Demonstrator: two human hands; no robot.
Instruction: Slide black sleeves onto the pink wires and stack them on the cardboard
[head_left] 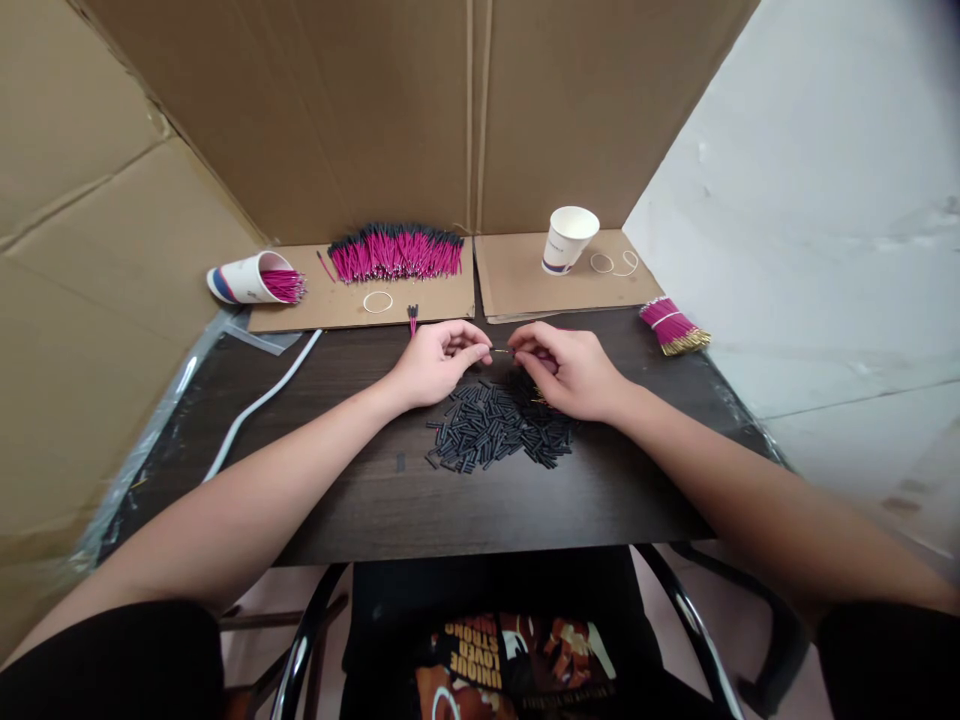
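My left hand (442,362) pinches a small black sleeve (493,350) between thumb and fingertips. Facing it, my right hand (562,368) is closed on a thin pink wire, whose gold tip (502,351) points left at the sleeve; whether the two touch is too small to tell. Beneath both hands lies a loose pile of short black sleeves (487,430) on the dark table. A few gold tips show under my right palm. Just behind my left hand, a few pink wires with black ends (413,318) stick out.
Behind, cardboard (337,312) carries a heap of pink wires (397,252) and a rubber band. A tipped cup (244,280) of wires lies left; an upright cup (570,240) stands right. A banded wire bundle (673,326) lies far right. A white cable (262,400) crosses the left side.
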